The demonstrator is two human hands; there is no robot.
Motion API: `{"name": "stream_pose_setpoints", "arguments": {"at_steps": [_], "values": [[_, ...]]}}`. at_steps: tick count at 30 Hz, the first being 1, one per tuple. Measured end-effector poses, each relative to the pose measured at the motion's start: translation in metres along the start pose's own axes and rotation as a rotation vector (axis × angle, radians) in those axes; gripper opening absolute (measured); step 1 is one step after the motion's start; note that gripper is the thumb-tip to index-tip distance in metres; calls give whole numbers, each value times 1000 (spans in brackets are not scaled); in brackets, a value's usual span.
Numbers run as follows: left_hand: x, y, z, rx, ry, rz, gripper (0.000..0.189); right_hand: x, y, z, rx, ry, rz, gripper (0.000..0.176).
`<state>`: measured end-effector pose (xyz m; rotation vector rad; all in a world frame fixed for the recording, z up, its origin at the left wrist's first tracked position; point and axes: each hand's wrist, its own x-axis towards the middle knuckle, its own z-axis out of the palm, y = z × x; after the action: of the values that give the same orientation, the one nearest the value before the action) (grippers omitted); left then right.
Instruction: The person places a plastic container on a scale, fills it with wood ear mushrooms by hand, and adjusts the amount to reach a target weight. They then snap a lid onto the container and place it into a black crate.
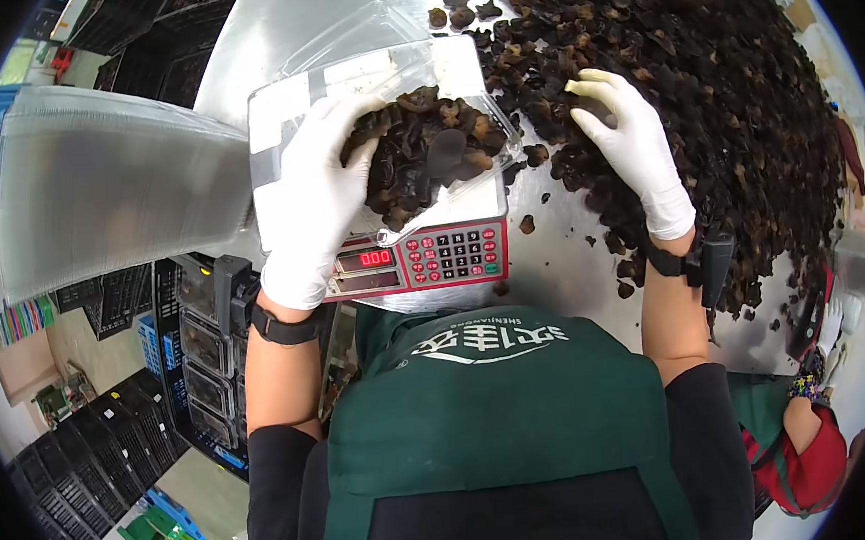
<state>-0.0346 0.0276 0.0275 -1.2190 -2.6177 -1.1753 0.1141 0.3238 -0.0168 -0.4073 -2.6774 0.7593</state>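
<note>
A clear plastic clamshell box (505, 155) with its lid raised sits over the white scale (272, 121), whose red display reads 0.00. A heap of dark wood ear mushrooms (410, 156) fills the box. My left hand (320, 172), in a white glove, curls round the left side of this heap, with mushrooms between thumb and fingers. To the right, my gloved right hand (634, 140) hovers at the edge of a large pile of wood ear mushrooms (722, 99). Its thumb and fingers are curved but apart, and I see nothing firmly held.
A tall stack of clear plastic boxes (126, 186) stands left of the scale. Loose mushrooms lie scattered on the metal table (562, 251). Black crates (95, 464) line the lower left. Another person in a red sleeve (817, 464) is at the lower right.
</note>
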Motion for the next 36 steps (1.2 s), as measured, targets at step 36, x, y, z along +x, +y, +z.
{"name": "stream_pose_setpoints", "arguments": {"at_steps": [36], "values": [[8, 11, -28, -1815, -76, -505, 47, -163, 22, -29, 1367, -141, 582, 50]]}}
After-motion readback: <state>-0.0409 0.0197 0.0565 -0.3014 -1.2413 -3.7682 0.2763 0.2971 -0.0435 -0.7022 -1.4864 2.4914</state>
